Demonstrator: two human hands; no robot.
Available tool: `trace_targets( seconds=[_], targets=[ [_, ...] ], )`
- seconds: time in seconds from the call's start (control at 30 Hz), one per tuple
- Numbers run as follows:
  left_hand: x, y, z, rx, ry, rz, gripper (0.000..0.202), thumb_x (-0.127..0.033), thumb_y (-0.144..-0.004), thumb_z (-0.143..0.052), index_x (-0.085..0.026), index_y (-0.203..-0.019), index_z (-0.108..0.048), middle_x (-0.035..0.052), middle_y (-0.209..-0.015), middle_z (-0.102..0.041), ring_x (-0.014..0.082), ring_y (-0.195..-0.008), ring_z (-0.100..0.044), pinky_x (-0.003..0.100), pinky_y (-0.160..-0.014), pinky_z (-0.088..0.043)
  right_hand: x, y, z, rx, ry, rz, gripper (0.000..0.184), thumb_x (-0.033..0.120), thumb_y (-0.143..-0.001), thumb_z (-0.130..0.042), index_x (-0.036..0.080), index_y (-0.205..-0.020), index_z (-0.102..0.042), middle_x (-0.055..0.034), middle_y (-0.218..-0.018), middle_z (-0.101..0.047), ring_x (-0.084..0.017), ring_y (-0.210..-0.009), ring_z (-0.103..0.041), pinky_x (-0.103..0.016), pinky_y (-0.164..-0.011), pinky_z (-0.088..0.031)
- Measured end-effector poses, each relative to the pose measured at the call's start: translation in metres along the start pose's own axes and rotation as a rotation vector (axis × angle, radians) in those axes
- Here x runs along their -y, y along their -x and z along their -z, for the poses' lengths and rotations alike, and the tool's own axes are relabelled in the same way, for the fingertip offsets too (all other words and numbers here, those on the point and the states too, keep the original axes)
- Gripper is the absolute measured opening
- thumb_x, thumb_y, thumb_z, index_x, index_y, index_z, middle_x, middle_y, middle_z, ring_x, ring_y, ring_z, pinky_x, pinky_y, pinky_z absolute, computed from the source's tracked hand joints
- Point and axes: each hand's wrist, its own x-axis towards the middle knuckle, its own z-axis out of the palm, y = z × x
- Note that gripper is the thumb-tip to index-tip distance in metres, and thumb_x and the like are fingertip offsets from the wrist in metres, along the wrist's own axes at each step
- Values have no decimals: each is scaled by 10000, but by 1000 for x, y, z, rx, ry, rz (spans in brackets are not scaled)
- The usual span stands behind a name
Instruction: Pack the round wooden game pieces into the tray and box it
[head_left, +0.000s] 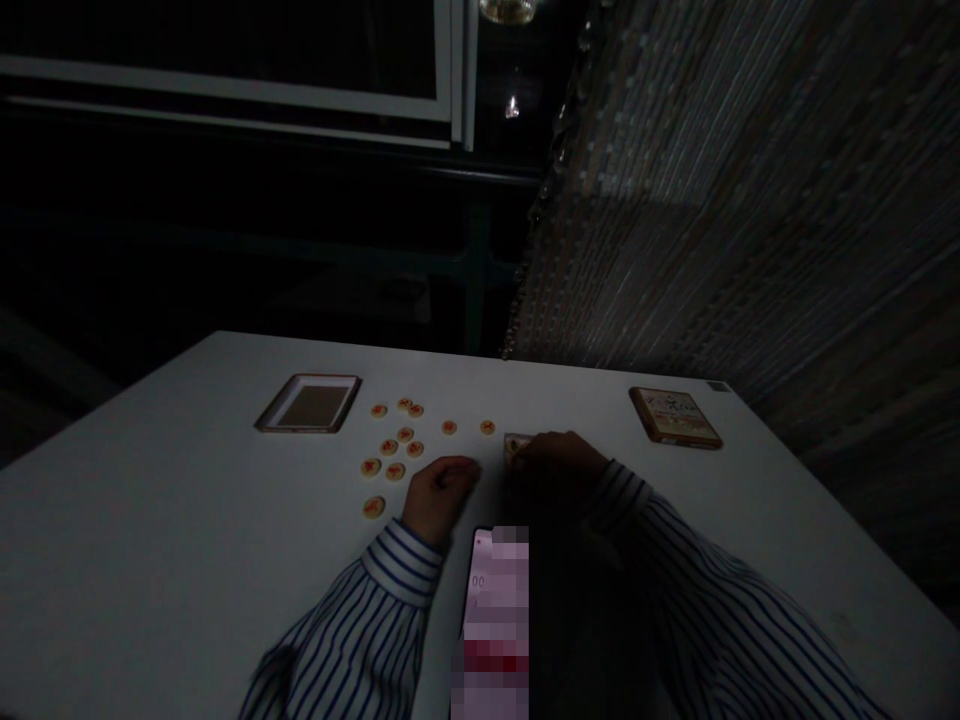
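Several round pale game discs with red marks (395,447) lie scattered on a white table (187,520). My left hand (439,495) rests on the table just right of the discs, its fingers curled into a loose fist. My right hand (559,455) is closed over a small pale object (516,443) at its fingertips; what that object is stays unclear in the dim light. Both arms wear striped sleeves.
An open shallow box tray (309,404) lies at the back left of the discs. A brown printed box lid (675,416) sits at the back right. A lit phone (495,620) lies between my arms. A woven curtain (750,200) hangs beyond the table's right edge.
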Motion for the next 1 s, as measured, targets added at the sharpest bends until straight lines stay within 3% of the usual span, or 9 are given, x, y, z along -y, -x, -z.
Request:
trace_targets(
  seconds=[0.2,0.63,0.83,1.0],
  targets=[
    [2,-1,2,-17,-122,-55,204,-294,-610,-606,-143,-742,-642,52,-691,-670,162,-663,-602,269,-620,-470,-22,-5,-5,-162,-81,12,299,323,-845,-352,250,-1043,-563,-44,-1013,-602,-163,-922,-540,-265,-749,-378],
    [6,15,10,88,-284,-157,188,-266,-661,-559,-164,-787,-654,64,-751,-674,179,-698,-611,296,-663,-476,-8,-12,-7,-150,-55,71,292,325,-844,-362,242,-1037,-565,-48,-982,-606,-165,-913,-539,-259,-740,-368],
    [-4,31,36,30,-364,-219,157,-278,-663,-555,-198,-742,-665,51,-748,-674,176,-694,-608,298,-678,-469,8,-16,2,-162,-85,109,281,281,-846,-353,230,-1016,-572,-44,-983,-603,-150,-897,-538,-252,-741,-359],
    [-3,31,77,-150,-548,-294,193,-328,-662,-564,-201,-782,-646,55,-788,-667,184,-717,-607,304,-690,-471,34,-22,8,-149,-41,210,288,285,-851,-321,217,-938,-586,-55,-918,-608,-156,-851,-543,-271,-705,-356]
  ],
)
